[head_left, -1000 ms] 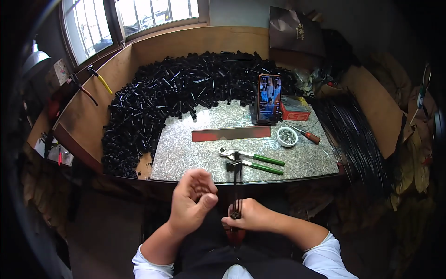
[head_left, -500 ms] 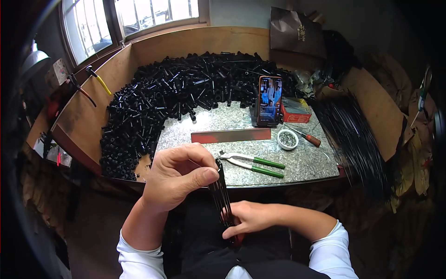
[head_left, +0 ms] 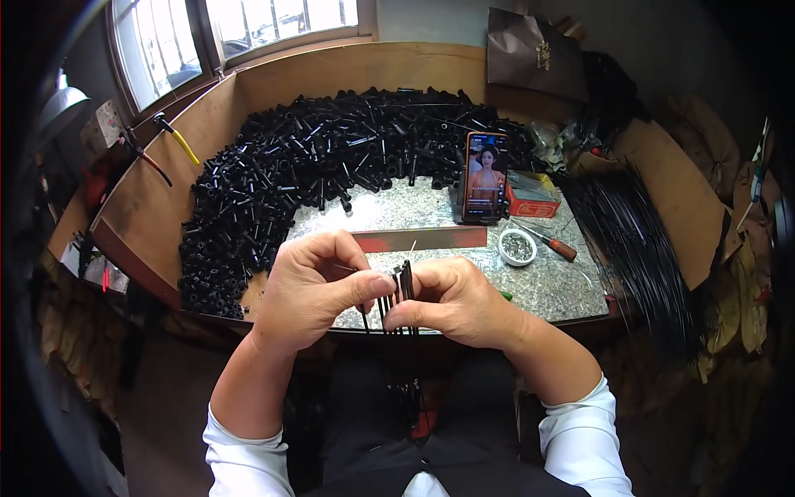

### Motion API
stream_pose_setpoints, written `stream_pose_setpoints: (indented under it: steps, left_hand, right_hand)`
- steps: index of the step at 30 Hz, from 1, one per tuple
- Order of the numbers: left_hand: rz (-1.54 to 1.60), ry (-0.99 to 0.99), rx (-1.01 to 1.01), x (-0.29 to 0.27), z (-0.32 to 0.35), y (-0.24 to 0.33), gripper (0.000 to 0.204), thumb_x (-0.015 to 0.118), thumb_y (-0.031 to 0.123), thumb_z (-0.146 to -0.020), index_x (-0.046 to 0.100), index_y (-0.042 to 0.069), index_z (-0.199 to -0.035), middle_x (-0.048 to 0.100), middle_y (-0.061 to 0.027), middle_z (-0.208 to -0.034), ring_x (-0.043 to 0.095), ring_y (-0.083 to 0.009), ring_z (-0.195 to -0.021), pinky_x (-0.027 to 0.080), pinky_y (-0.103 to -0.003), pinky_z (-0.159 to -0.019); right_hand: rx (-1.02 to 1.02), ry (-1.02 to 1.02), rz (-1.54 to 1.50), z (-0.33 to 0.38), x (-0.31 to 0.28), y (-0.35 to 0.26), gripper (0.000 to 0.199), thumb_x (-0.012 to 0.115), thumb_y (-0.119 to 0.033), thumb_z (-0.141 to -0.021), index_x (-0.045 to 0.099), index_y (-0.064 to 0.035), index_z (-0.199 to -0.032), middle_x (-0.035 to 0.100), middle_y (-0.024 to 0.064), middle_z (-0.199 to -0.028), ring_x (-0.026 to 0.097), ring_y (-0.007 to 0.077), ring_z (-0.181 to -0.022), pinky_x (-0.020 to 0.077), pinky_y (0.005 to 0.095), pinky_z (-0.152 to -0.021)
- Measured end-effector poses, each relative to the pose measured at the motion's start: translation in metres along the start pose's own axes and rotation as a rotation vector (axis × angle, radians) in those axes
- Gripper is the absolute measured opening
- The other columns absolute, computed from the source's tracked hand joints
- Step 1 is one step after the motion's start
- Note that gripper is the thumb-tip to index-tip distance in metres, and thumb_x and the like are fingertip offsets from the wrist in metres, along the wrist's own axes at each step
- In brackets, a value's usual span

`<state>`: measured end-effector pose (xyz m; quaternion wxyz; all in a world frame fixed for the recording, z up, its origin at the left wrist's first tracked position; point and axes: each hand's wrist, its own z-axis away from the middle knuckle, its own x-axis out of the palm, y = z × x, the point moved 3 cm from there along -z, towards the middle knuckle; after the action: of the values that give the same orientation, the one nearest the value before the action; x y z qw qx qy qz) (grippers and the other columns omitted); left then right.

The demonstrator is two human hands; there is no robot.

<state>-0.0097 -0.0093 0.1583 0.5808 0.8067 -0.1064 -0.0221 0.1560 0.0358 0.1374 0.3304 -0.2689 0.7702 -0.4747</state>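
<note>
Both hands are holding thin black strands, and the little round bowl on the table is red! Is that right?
Not quite: the head view shows the little round bowl is white, not red. The left hand and right hand do hold thin black strands, and the bowl is on the table.

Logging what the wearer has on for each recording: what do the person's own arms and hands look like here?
Both the left hand and the right hand are bare, with no glove, ring or watch showing. White sleeves, the left sleeve and the right sleeve, are creased and bunched up the arms, leaving the forearms uncovered. No cables or markings show.
</note>
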Motion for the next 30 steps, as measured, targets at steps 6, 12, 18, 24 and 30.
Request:
stream_pose_setpoints:
  steps: [6, 12, 18, 24, 30]
  left_hand:
    - [0.025, 0.015, 0.039, 0.0, -0.002, 0.001, 0.011, 0.07, 0.0, -0.082, 0.065, -0.004, -0.091, 0.065, -0.0064, -0.077, 0.061, -0.0103, -0.067, 0.051, -0.022, -0.059]
    - [0.07, -0.025, -0.073, -0.002, -0.008, -0.001, 0.009, 0.069, 0.003, -0.083, 0.066, -0.004, -0.089, 0.065, -0.0073, -0.078, 0.063, -0.0116, -0.068, 0.053, -0.023, -0.061]
    - [0.107, -0.047, -0.067, -0.01, -0.009, -0.009, 0.01, 0.066, 0.004, -0.085, 0.066, -0.006, -0.089, 0.067, -0.0112, -0.079, 0.065, -0.0152, -0.067, 0.056, -0.027, -0.061]
    - [0.144, -0.017, -0.044, -0.026, -0.004, -0.016, 0.032, 0.059, 0.009, -0.092, 0.054, -0.005, -0.12, 0.066, -0.0146, -0.099, 0.066, -0.0173, -0.084, 0.057, -0.029, -0.072]
    - [-0.226, 0.676, 0.199, -0.139, 0.013, 0.008, 0.024, 0.06, 0.018, -0.093, 0.06, -0.001, -0.108, 0.068, -0.0117, -0.089, 0.067, -0.015, -0.071, 0.056, -0.025, -0.061]
  right_hand:
    - [0.116, -0.003, -0.152, 0.002, 0.0, 0.001, 0.013, 0.071, -0.007, -0.083, 0.062, -0.0025, -0.074, 0.065, 0.0005, -0.079, 0.056, 0.0044, -0.074, 0.0458, 0.0215, -0.066]
    - [0.113, 0.071, -0.266, 0.006, 0.008, 0.014, 0.01, 0.068, -0.011, -0.087, 0.063, -0.0025, -0.085, 0.06, -0.0039, -0.075, 0.051, 0.0004, -0.068, 0.0402, 0.0183, -0.058]
    - [0.151, 0.148, -0.245, 0.005, 0.012, 0.018, 0.012, 0.067, -0.004, -0.086, 0.057, -0.0018, -0.093, 0.063, 0.0021, -0.087, 0.06, 0.0083, -0.079, 0.0504, 0.0239, -0.071]
    - [0.128, 0.294, -0.414, -0.002, 0.016, 0.027, 0.02, 0.059, 0.002, -0.086, 0.051, 0.0023, -0.105, 0.064, 0.0091, -0.084, 0.065, 0.0172, -0.073, 0.0549, 0.0296, -0.068]
    - [0.078, 0.363, -0.417, 0.005, 0.007, 0.036, 0.018, 0.059, -0.001, -0.087, 0.05, 0.0008, -0.103, 0.063, 0.0095, -0.078, 0.065, 0.0185, -0.066, 0.0577, 0.0336, -0.06]
